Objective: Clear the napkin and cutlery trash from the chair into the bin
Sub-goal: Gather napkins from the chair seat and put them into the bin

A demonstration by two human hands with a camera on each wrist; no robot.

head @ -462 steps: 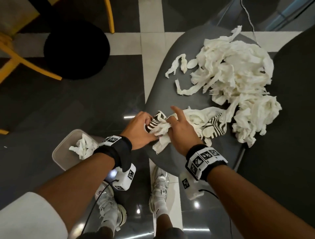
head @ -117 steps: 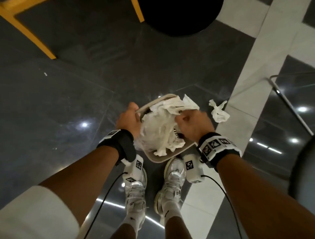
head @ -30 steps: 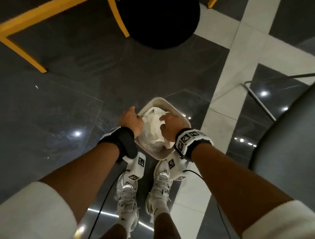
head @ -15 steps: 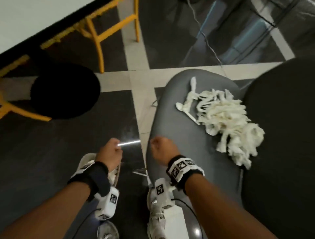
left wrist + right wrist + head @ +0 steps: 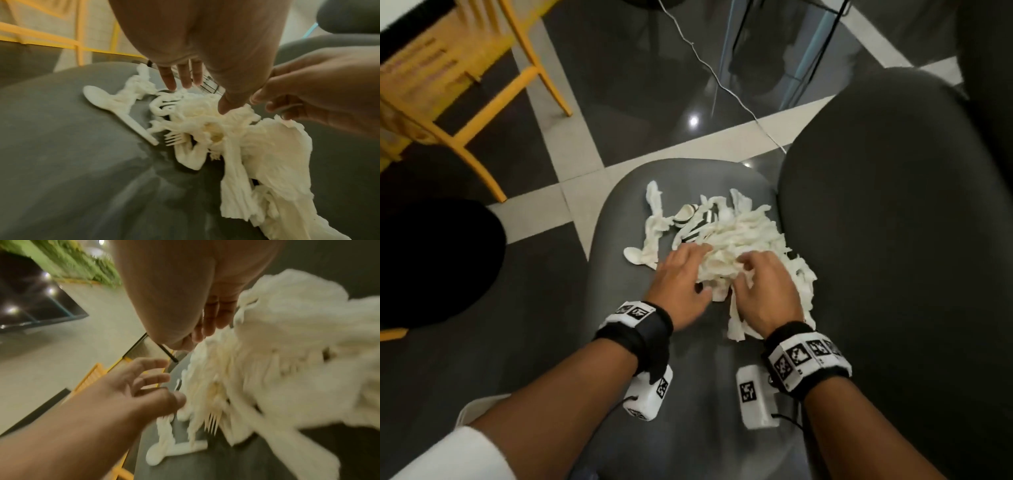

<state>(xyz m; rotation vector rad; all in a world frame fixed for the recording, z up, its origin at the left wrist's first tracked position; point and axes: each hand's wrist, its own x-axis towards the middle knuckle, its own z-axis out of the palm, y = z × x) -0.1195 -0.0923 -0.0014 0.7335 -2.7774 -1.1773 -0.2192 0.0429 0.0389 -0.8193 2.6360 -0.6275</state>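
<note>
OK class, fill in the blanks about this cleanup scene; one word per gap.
1. Both hands reach into a pile of white ____ on the grey chair seat.
2. The white plastic spoon lies to the ____ of the pile.
3. A white plastic ____ pokes its tines out from under the pile.
4. The empty chair beyond has ____ legs.

Missing words: napkins; left; fork; yellow

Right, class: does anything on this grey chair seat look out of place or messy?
Yes. A heap of shredded white napkins litters the chair seat, with a plastic spoon and fork tangled in and a striped paper scrap at its far edge: table rubbish, not seat things.
</note>
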